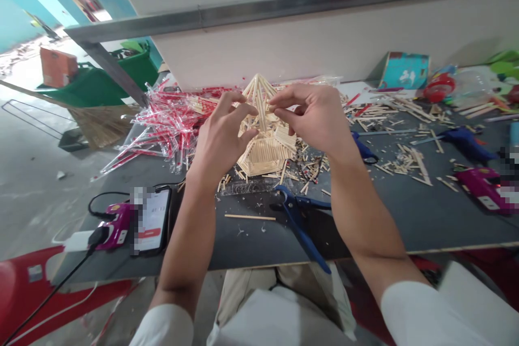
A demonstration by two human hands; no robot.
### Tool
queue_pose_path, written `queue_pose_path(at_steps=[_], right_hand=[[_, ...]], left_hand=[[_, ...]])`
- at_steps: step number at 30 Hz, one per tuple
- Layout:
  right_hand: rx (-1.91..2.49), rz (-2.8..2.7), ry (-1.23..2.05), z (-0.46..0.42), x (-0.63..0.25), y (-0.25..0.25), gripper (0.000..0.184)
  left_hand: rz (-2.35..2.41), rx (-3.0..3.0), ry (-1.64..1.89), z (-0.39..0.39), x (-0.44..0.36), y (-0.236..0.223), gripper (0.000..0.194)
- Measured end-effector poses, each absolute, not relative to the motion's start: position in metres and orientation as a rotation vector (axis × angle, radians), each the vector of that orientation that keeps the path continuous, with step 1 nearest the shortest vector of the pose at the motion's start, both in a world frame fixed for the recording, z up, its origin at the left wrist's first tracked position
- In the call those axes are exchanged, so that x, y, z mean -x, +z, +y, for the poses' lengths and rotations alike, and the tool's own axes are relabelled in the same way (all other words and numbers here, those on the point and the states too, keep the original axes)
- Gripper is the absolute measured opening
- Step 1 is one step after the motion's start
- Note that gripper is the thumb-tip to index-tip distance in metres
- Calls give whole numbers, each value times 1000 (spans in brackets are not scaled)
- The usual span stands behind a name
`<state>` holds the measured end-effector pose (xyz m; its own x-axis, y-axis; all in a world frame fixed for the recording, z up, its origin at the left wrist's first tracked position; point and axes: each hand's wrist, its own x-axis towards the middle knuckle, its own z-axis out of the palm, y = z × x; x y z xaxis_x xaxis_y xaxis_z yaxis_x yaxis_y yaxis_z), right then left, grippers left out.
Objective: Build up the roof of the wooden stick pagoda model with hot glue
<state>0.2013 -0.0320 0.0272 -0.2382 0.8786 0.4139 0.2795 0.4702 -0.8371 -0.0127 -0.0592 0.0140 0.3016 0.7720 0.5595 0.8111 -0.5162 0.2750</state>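
A small house-like model (267, 152) built of thin wooden sticks stands on the dark table, its pointed stick roof (258, 86) rising between my hands. My left hand (224, 132) is at the model's left side, thumb and fingers apart. On the other side, my right hand (314, 113) has thumb and forefinger close together in a pinch beside the roof. Whatever lies between those fingertips is too small to make out. In front of the model lie a clear ruler (255, 187), a single stick (250, 217) and blue-handled cutters (302, 230).
Plastic-wrapped red-and-clear packets (170, 124) pile up at left. A phone (153, 221) and a purple power strip (117, 224) lie front left. Loose sticks (405, 165), a blue glue gun (466, 143) and another purple power strip (484, 189) are at right. A metal rail (284, 2) crosses behind.
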Motion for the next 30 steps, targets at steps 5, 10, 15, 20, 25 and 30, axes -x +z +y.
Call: queue_pose_path(at_steps=[5, 10, 15, 20, 25, 30], right_hand=[[1018, -1674, 796, -33, -200, 29, 20], [1087, -1545, 817, -33, -211, 37, 32], [1012, -1620, 668, -18, -234, 35, 25], [873, -1397, 515, -5, -248, 27, 16], [983, -1342, 404, -7, -276, 32, 20], [1109, -1148, 135, -17, -320, 39, 25]], left_hand=[[-1503, 2545, -1015, -59, 18, 15, 32], [-1475, 2644, -983, -63, 26, 21, 31], [-1467, 2663, -961, -66, 41, 29, 28], [-1555, 2620, -942, -63, 65, 29, 26], [-1655, 2554, -950, -60, 88, 27, 27], [-1707, 2486, -949, -57, 110, 22, 34]])
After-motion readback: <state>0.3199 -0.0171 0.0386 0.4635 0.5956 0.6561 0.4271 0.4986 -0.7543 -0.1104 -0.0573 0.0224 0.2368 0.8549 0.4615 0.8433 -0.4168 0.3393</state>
